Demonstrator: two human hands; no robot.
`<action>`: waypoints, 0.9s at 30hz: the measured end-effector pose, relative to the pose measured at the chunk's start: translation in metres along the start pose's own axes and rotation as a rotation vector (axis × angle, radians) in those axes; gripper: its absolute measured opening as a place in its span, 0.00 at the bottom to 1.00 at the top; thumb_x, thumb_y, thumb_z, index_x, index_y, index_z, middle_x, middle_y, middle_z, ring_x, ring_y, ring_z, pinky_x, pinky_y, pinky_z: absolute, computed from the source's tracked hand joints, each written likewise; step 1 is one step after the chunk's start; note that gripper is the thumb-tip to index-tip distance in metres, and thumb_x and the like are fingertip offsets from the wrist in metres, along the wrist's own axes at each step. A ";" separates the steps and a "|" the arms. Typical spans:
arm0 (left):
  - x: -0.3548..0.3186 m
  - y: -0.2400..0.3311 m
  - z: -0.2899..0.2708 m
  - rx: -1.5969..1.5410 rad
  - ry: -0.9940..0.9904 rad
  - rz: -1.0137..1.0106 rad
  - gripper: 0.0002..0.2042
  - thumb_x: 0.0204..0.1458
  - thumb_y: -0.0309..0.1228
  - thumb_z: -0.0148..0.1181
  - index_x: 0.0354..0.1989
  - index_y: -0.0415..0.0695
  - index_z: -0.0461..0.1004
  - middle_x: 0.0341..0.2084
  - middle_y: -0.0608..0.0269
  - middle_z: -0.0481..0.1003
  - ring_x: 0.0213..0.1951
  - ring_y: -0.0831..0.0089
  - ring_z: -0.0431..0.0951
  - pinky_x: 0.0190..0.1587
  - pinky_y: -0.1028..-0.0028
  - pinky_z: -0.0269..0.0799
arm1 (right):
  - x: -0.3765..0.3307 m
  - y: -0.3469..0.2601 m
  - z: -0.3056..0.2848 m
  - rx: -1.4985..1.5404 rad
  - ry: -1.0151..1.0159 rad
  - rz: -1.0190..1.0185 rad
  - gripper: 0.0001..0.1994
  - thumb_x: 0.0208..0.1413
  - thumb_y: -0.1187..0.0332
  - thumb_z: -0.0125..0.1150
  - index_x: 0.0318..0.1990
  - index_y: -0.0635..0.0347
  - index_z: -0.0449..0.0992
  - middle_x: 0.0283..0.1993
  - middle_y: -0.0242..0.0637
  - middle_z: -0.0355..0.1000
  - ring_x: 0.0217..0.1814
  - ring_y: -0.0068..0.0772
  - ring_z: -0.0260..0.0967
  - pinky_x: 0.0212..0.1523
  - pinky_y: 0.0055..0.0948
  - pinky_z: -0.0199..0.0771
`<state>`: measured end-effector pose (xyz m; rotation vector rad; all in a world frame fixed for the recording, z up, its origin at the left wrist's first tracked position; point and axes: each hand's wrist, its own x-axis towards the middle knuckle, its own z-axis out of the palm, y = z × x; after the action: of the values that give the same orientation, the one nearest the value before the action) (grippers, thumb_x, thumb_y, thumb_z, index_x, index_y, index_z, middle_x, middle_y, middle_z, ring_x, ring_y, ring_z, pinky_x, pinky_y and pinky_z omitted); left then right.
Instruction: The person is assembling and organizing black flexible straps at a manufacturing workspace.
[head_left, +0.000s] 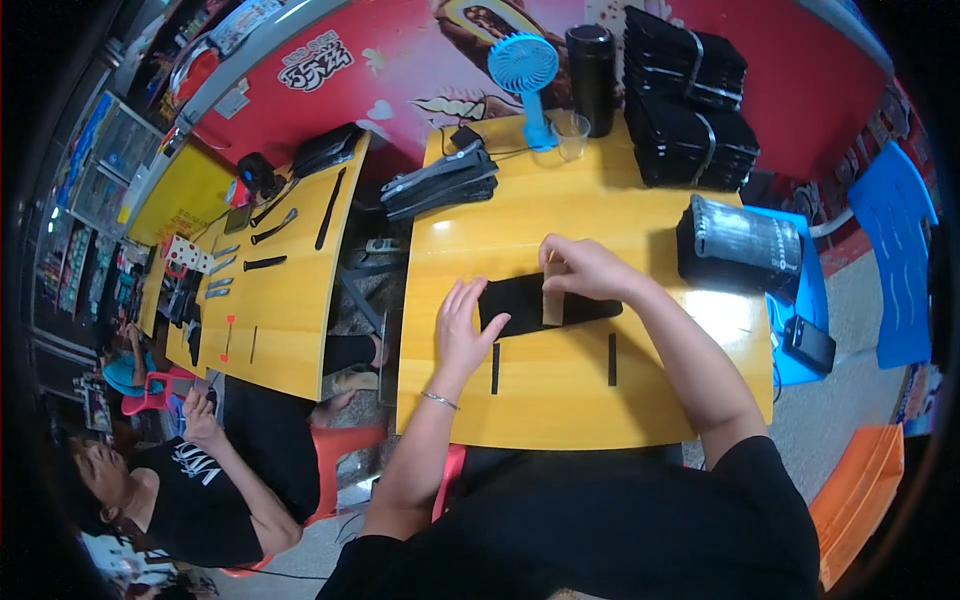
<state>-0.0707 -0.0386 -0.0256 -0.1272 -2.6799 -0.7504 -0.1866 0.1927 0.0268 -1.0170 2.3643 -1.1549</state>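
Observation:
A flat black piece, apparently cloth, lies crosswise on the yellow wooden table. Its right end is rounded. My left hand rests at its left end, with the thumb and fingers spread and the palm low. Over its middle, my right hand pinches a narrow tan strip that stands across the black piece. Whether the strip is card or wood I cannot tell. Nearer to me, two short dark strips sit on the tabletop, a left strip and a right strip.
Behind my hands are a grey-black stack, a blue fan, a clear cup, a black bottle and bundled black piles. A wrapped black bundle sits right. A person is seated left, beside another table.

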 end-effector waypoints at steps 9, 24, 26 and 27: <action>-0.001 0.003 0.000 -0.363 0.171 -0.130 0.08 0.48 0.22 0.61 0.36 0.40 0.72 0.31 0.56 0.72 0.34 0.60 0.73 0.39 0.68 0.70 | 0.022 -0.008 -0.007 -0.327 0.413 -0.140 0.31 0.48 0.60 0.68 0.58 0.61 0.65 0.55 0.52 0.67 0.56 0.53 0.64 0.57 0.41 0.65; 0.015 0.049 -0.082 -0.991 -0.146 -0.278 0.22 0.67 0.40 0.33 0.50 0.35 0.70 0.46 0.57 0.74 0.45 0.71 0.77 0.50 0.72 0.72 | -0.060 -0.071 -0.022 -0.346 0.393 -0.299 0.08 0.53 0.71 0.58 0.41 0.59 0.74 0.31 0.42 0.75 0.34 0.47 0.73 0.35 0.39 0.72; 0.012 0.057 -0.085 -0.888 -0.060 -0.109 0.19 0.66 0.39 0.39 0.47 0.35 0.70 0.42 0.59 0.74 0.41 0.73 0.77 0.48 0.74 0.72 | -0.075 -0.088 -0.037 -0.322 0.334 -0.212 0.08 0.54 0.71 0.58 0.41 0.62 0.73 0.33 0.46 0.74 0.35 0.49 0.73 0.35 0.38 0.73; 0.016 0.070 -0.090 -0.788 0.016 0.055 0.16 0.64 0.37 0.45 0.44 0.35 0.71 0.38 0.60 0.75 0.38 0.75 0.76 0.46 0.76 0.72 | -0.083 -0.092 -0.041 -0.328 0.349 -0.203 0.08 0.54 0.71 0.58 0.41 0.62 0.73 0.33 0.46 0.74 0.35 0.49 0.73 0.35 0.38 0.73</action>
<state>-0.0451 -0.0253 0.0858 -0.3789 -2.1981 -1.7249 -0.1095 0.2363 0.1223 -1.2755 2.8520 -1.1106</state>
